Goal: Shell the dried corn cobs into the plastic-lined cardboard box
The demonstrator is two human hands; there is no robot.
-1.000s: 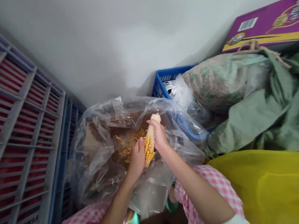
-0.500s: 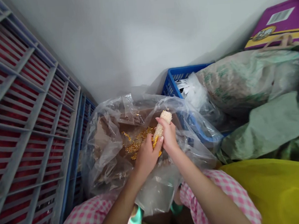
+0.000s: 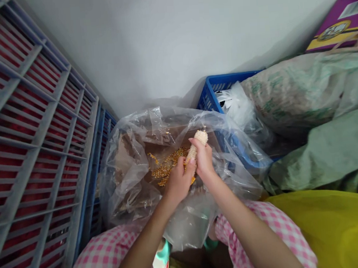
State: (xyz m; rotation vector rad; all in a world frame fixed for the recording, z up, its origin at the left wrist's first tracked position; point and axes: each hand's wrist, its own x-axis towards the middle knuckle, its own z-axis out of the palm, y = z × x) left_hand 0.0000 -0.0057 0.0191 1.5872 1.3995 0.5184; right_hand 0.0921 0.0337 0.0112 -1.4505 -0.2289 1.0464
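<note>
The right hand (image 3: 204, 161) grips a corn cob (image 3: 201, 137) just below its bare, pale far tip, while the left hand (image 3: 180, 178) closes on the near part, thumb pressed along it. The cob slants above loose yellow kernels (image 3: 162, 172) in a clear plastic bag (image 3: 189, 228), between a slatted crate (image 3: 37, 147) on the left and a blue basket (image 3: 207, 98) on the far right.

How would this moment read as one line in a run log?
left hand: grips corn cob low | right hand: grips it higher | cob top: bare | below: loose kernels inside clear plastic liner
</note>
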